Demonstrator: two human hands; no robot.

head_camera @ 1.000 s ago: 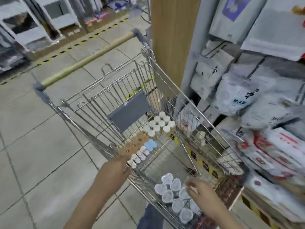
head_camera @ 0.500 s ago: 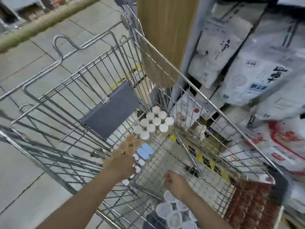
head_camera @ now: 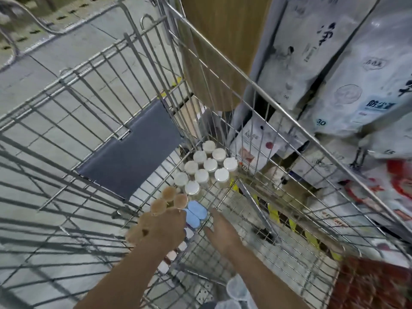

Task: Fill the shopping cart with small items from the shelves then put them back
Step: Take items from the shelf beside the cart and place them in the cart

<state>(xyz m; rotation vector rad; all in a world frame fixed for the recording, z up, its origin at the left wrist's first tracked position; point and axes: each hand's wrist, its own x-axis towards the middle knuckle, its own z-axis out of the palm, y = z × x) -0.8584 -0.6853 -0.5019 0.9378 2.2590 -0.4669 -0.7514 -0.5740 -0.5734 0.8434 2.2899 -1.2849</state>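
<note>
Right hand [head_camera: 219,230] reached forward beside 2 blue caps [head_camera: 195,214].

A wooden post [head_camera: 225,47] stands on the tiled floor [head_camera: 73,70].

We stand on a floor [head_camera: 66,70] of large grey tiles with dark joints, lit evenly and softly. At the far upper left a strip of yellow-and-black hazard tape [head_camera: 55,17] runs across it. A light wooden panel [head_camera: 223,41] rises at the top centre, just beside a pale grey upright [head_camera: 265,47] of the shelving. To our right the shelves [head_camera: 287,157] are crowded with white plastic packs [head_camera: 365,85] printed with dark characters, with red-printed packs [head_camera: 399,181] lower down.
</note>
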